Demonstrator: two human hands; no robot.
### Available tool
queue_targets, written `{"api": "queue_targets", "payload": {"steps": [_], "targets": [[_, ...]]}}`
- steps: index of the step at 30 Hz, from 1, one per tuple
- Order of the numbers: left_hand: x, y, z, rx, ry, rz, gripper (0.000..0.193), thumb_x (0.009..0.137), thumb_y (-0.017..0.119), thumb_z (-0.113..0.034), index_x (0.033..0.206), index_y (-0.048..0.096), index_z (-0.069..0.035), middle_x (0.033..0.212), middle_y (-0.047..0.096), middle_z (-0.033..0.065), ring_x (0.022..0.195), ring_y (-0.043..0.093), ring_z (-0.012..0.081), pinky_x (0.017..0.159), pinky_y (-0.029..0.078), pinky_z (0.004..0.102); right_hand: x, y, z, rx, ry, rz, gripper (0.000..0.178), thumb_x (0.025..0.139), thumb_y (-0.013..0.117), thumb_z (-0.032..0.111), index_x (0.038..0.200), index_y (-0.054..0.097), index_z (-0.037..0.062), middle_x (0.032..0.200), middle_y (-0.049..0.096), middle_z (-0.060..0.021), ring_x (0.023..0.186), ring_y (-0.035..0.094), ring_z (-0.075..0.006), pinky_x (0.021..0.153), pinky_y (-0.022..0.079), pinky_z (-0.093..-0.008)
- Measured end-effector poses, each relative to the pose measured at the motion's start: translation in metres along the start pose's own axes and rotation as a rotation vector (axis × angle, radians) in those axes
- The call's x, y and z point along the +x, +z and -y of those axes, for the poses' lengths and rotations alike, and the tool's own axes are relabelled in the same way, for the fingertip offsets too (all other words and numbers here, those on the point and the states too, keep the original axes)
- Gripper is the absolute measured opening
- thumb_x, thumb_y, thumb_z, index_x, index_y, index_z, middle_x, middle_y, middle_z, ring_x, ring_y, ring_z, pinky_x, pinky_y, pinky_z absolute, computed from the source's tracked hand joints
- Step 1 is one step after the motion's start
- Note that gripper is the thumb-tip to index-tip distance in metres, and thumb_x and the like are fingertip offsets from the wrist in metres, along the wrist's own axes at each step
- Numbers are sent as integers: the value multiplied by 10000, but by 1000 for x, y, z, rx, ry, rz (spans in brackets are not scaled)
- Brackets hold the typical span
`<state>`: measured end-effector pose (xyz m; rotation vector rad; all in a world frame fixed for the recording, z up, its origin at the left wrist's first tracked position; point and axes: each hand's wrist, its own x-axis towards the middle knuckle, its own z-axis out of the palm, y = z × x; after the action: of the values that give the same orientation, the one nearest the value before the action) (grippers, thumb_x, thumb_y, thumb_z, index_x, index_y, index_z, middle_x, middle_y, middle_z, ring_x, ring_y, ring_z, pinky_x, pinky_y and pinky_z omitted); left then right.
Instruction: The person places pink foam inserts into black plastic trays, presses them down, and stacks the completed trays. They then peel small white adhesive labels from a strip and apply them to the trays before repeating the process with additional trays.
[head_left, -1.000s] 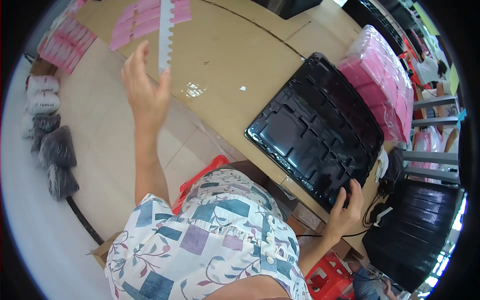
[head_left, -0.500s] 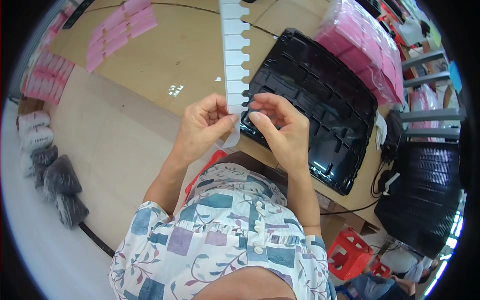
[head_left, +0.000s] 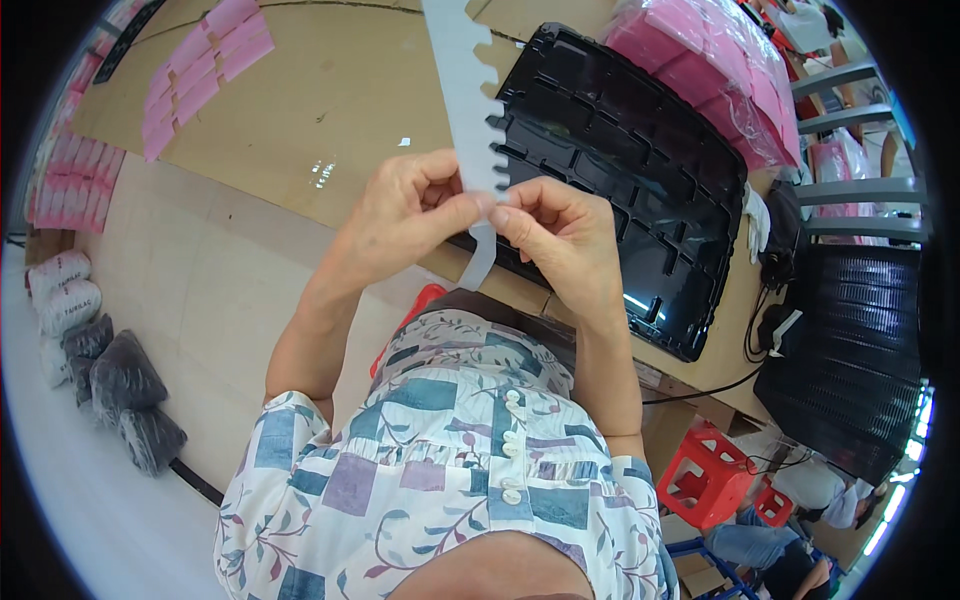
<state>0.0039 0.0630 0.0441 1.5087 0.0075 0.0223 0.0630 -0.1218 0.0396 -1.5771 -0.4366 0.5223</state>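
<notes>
A long white strip (head_left: pixel 465 90) with a notched right edge rises from between my hands toward the top of the view. My left hand (head_left: pixel 405 215) pinches its lower end between thumb and fingers. Close beside it, my right hand (head_left: pixel 560 235) is closed at the same end, its thumb and fingertips almost meeting the left thumb. A pale, translucent tail (head_left: pixel 481 258) of the strip hangs below the fingers. Behind my right hand lies a large black plastic tray (head_left: pixel 620 150) with ribbed compartments.
Pink cards (head_left: pixel 205 70) lie at the table's far left, and small white scraps (head_left: pixel 322 174) sit nearer. Wrapped pink packs (head_left: pixel 700 70) stand behind the tray. A white glove (head_left: pixel 755 222) lies by its right edge. Red stools (head_left: pixel 705 475) stand lower right; dark bags (head_left: pixel 127 370) rest on the floor left.
My right hand has closed in on the strip's lower end beside the left thumb. The strip has turned and tilted, its segment lines no longer showing. The view has shifted slightly.
</notes>
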Motion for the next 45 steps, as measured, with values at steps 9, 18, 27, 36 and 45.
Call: {"api": "queue_targets", "payload": {"steps": [9,18,27,36,45], "targets": [[-7,19,27,-102,57,-294,130,937,642,-86,1020,684,4,815,664,-5,663,538,17,551,422,196,2,21,-20,-963,-1007,-363,128,740,749,42,801,637,32,680,581,-43,557,546,-165,498,452,-286],[-54,-18,35,167,-9,-222,92,929,661,-71,974,699,0,836,665,-12,678,546,45,589,436,227,4,-23,10,-330,-152,-152,82,843,681,75,840,674,-7,655,607,-66,607,562,-93,560,443,-251],[-54,-9,44,672,404,-97,161,836,698,-31,995,696,-9,1106,693,133,1115,615,304,950,455,388,38,-32,-9,-911,-200,232,163,846,658,174,863,688,15,830,669,-152,759,657,-336,708,508,-430],[-45,-9,60,445,210,-71,249,892,626,-16,1129,702,-12,1172,687,133,1167,617,263,823,522,354,42,-17,-14,-1097,-298,186,174,864,662,210,840,685,39,827,689,-124,819,679,-335,691,517,-450],[-45,-9,67,481,221,-120,228,910,620,-54,1113,721,-23,1215,659,134,996,624,174,719,514,288,39,-15,-18,-1034,-248,138,141,820,671,161,780,691,27,790,699,-131,747,689,-323,667,543,-433]]}}
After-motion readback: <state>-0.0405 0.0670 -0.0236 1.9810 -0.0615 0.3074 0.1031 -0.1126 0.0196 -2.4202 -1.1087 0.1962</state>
